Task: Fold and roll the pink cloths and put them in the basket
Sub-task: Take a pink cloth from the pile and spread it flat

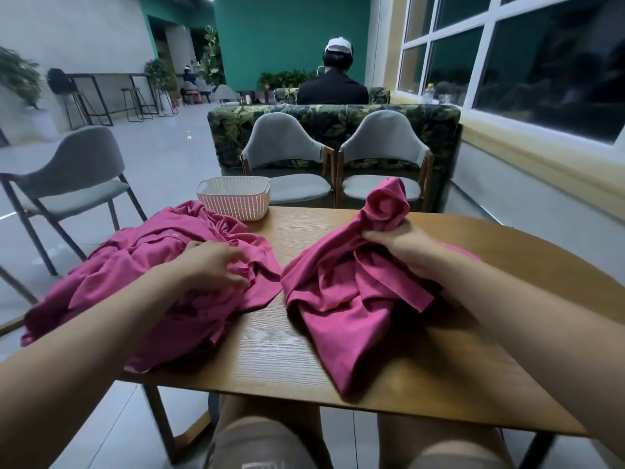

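The left hand (216, 262) pinches a fold of the heaped pink cloths (142, 265), while the right hand (399, 247) grips one bunched pink cloth (338, 299), its top lifted and its tail draped toward the near edge. The heap spills over the left edge of the surface (270, 350), with bare wood between the two. The basket (233, 201) stands at the far edge, just behind the heap, its near wall hiding most of its inside.

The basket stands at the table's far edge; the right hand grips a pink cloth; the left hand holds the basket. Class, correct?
No. The head view shows the left hand pinching the other pink cloth, apart from the basket; the right hand grips its pink cloth.
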The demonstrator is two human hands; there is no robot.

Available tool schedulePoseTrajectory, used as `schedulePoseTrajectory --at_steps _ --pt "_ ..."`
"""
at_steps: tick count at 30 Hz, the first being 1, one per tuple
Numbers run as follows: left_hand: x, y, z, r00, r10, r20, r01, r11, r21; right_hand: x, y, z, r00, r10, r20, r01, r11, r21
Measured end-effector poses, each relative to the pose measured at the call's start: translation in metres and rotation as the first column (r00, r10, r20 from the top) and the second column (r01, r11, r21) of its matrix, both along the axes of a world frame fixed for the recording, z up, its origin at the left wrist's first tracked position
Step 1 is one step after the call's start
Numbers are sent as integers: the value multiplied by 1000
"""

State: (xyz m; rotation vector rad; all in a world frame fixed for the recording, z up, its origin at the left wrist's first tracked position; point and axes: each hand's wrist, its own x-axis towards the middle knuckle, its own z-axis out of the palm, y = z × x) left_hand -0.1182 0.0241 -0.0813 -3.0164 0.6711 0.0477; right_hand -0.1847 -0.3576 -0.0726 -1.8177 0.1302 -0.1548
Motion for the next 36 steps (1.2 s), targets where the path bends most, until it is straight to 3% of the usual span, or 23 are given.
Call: schedulePoseTrajectory --at_steps 5,8,11,13,17,20,23,26,30,34,36 --pt "-10 -61 17 992 -129 -5 117 919 -376 -18 -7 30 990 135 32 -133 989 -57" --pt "-21 -109 38 974 -228 -19 167 767 -620 -21 -12 48 995 62 85 -39 967 -250" --pt "-36 -152 65 924 -380 -29 195 536 -822 -30 -12 75 987 71 142 -22 947 -321" --pt "-42 -174 85 893 -445 61 262 406 -876 -40 -10 96 980 124 157 -64 937 -344" --pt "-42 -195 119 909 -326 260 368 333 -868 -55 -18 136 967 168 192 -75 907 -415" --pt "-40 -191 143 931 -264 250 318 258 -912 -60 -33 170 951 105 292 69 846 -528" --pt "-34 -180 165 932 -213 292 345 287 -894 -58 -53 204 906 -25 422 281 780 -558" --pt "-29 -171 186 916 -122 383 401 331 -854 -54 -62 228 856 -63 513 388 733 -558" --pt "-34 -159 214 927 -195 322 371 332 -867 -50 -64 245 816 -113 567 424 783 -455" --pt "-29 -140 227 939 -203 276 342 518 -784 -55 -73 253 771 -133 623 500 732 -463" --pt "-23 -133 232 934 -149 324 343 621 -705 -60 -81 260 758 -126 640 530 690 -493"
